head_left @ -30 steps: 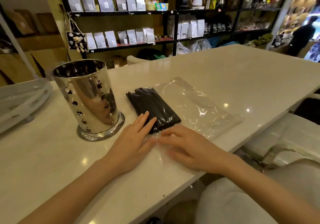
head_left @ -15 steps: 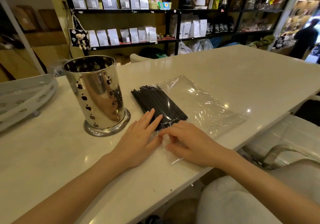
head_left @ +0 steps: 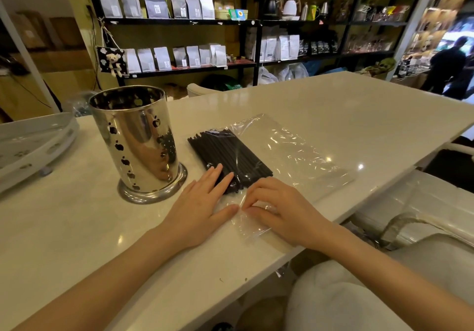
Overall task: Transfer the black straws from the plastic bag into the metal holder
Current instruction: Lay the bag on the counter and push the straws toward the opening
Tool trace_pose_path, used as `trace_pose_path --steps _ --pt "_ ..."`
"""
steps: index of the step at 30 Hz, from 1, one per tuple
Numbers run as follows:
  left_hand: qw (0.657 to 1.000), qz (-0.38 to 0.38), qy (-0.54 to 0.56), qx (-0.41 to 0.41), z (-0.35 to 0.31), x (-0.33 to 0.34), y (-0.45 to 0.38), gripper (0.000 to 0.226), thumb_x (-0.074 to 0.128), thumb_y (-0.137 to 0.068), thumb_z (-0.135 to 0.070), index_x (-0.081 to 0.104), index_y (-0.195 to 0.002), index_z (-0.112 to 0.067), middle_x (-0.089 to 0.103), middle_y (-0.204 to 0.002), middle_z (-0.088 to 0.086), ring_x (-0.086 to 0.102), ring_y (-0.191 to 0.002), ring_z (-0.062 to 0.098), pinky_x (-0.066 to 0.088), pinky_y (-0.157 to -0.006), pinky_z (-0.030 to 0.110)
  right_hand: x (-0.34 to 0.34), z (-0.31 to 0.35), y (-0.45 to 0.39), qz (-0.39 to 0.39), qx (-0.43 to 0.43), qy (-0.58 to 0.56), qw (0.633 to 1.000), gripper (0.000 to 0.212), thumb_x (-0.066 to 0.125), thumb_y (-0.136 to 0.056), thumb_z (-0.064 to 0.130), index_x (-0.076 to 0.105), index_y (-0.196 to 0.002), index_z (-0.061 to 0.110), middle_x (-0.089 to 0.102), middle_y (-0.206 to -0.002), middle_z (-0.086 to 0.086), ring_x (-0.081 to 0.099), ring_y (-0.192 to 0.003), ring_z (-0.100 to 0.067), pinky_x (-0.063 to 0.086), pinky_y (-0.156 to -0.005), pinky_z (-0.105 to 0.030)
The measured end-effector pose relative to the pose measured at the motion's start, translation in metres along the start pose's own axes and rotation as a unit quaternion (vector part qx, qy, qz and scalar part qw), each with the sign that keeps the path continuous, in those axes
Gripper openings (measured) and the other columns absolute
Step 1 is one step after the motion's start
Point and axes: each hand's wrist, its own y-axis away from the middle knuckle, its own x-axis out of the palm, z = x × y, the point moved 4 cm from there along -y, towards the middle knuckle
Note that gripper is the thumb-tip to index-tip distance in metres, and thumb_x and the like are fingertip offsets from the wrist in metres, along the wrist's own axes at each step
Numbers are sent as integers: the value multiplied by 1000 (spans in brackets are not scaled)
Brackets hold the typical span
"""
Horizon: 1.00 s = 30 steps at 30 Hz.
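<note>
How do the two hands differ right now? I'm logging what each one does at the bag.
The left hand lies flat with straight fingers, their tips resting on the straws through the bag. The right hand has curled fingers that pinch the film at the bag's near end, beside the straws rather than on them. Both are at the bag's near end on the counter.

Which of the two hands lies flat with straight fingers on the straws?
The left hand: its straight fingers rest on the black straws. The right hand curls its fingers on the plastic bag.
</note>
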Motion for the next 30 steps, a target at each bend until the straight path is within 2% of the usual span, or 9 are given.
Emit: trace_pose_path --steps 4,8,13,17,19,22,24,27,30 --pt "1000 1 -6 -5 0 1 -1 98 -2 -58 -85 -1 -142 -34 -6 -155 -8 -8 -141 8 4 -115 31 -14 2 9 -46 -14 -27 999 24 47 -85 36 65 -89 20 62 -86 14 52 -84 0 39 -78 -13" --pt "1000 3 -3 -3 0 0 -1 97 -3 -58 -85 -2 -141 -36 -5 -155 -7 -9 -136 2 3 -114 30 -35 4 24 -102 -20 -78 991 16 50 -86 32 63 -94 25 61 -87 15 57 -85 0 46 -78 -18" --pt "1000 -3 -4 -10 -6 -6 1 101 0 -57 -86 5 -143 -33 -2 -156 -4 -1 -142 10 5 -114 30 -45 12 50 -127 -79 -42 988 14 50 -91 30 61 -97 24 63 -90 12 58 -86 -2 47 -79 -24" --pt "993 -110 10 38 -29 -23 0 62 42 -79 -50 36 -136 -27 26 -151 -3 23 -138 14 22 -114 36 -37 9 62 -114 -109 22 987 13 52 -91 25 63 -96 21 66 -89 6 57 -87 -7 44 -80 -29" --pt "985 -142 59 85 -52 -30 -9 44 46 -83 -39 52 -125 -26 41 -139 -11 29 -132 5 23 -111 29 -35 8 62 -110 -112 29 987 14 53 -90 25 65 -95 19 66 -89 4 58 -87 -10 45 -78 -31" --pt "982 -33 64 174 -85 -20 -30 55 30 -82 -51 54 -123 -24 46 -138 -9 27 -132 1 9 -106 10 -35 10 57 -103 -122 29 987 13 57 -88 22 68 -93 15 69 -91 2 58 -89 -11 47 -77 -31" --pt "973 31 52 221 -98 -11 -37 49 38 -84 -43 55 -122 -19 54 -133 2 37 -128 9 5 -105 4 -37 11 55 -96 -127 21 987 14 59 -87 19 69 -96 14 69 -95 0 59 -93 -10 48 -79 -30" --pt "967 36 91 237 -102 0 -39 34 43 -87 -34 57 -116 -23 63 -121 7 51 -115 11 20 -110 14 -49 1 51 -90 -72 -15 993 28 51 -88 16 58 -115 21 63 -106 9 53 -100 1 43 -88 -18" --pt "978 31 79 190 -97 7 -40 43 31 -95 -40 40 -135 -27 42 -143 -5 29 -135 6 15 -113 19 -65 -34 41 -65 52 21 996 46 35 -84 22 50 -128 24 57 -122 9 46 -115 -3 36 -99 -18"
